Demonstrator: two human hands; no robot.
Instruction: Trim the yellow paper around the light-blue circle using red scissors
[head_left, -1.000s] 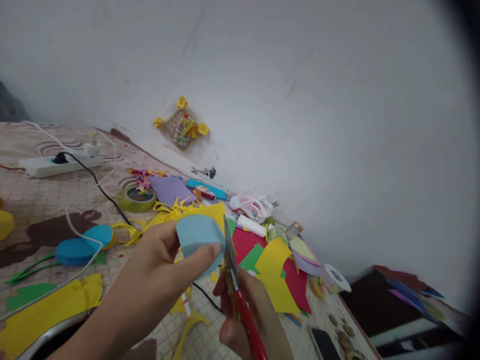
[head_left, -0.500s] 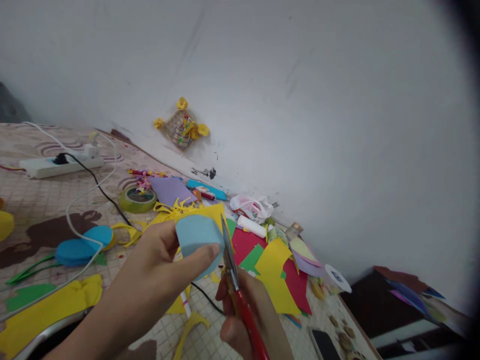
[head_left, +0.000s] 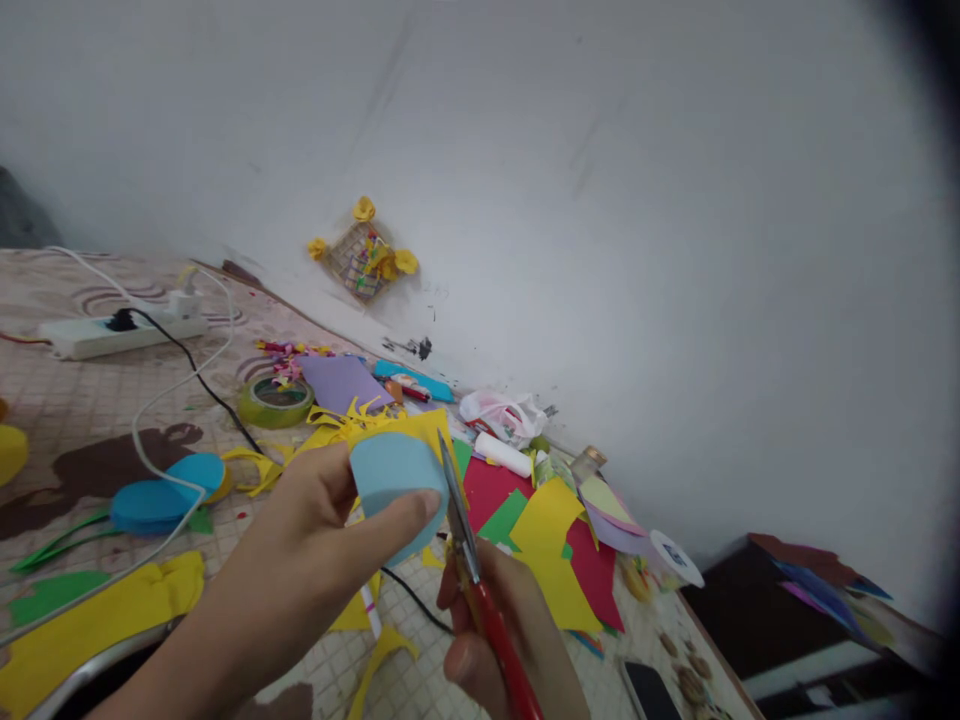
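Between thumb and fingers, my left hand (head_left: 300, 560) pinches a light blue rounded paper piece (head_left: 394, 480) laid over a yellow sheet (head_left: 420, 424). Red-handled scissors (head_left: 491, 620) are in my right hand (head_left: 517, 630), blades pointing up and away. The blades lie along the right edge of the blue piece, over the right part of the yellow sheet. Whether the blades are fully closed is hard to tell. My left fingers are hidden behind the paper.
Yellow (head_left: 562, 580), red and green paper lies right of my hands. Behind them are a tape roll (head_left: 276, 400) and purple paper (head_left: 345, 383). Blue circles (head_left: 150, 507), a power strip (head_left: 120, 332) and cables lie left. A phone (head_left: 649, 690) is at lower right.
The scissors and my right hand have shifted very slightly, with the blade tips a little further left on the yellow sheet. My left hand keeps its hold on the paper.
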